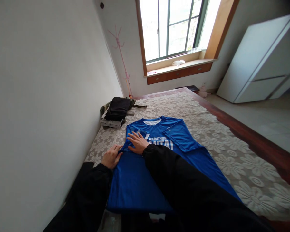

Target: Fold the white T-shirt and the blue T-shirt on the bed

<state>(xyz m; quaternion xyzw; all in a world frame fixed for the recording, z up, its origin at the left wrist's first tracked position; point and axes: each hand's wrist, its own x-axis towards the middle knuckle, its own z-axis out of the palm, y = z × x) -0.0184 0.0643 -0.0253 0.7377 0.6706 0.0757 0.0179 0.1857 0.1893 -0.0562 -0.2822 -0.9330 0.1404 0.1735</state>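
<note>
A blue sports shirt [183, 138] with white "MARATHON" lettering lies spread flat on the bed, neck toward the window, both side edges folded inward. My left hand [111, 156] pinches the shirt's left folded edge near the wall side. My right hand [137, 142] lies flat with fingers spread on the folded left sleeve area, just beside the lettering. Both arms are in black sleeves, and the right sleeve hides part of the shirt's middle.
The bed [232, 148] has a white floral lace cover and a dark wooden rim on the right. A pile of folded dark clothes [117, 111] sits by the wall. White wall close on the left, window ahead, white cabinet [261, 61] at right.
</note>
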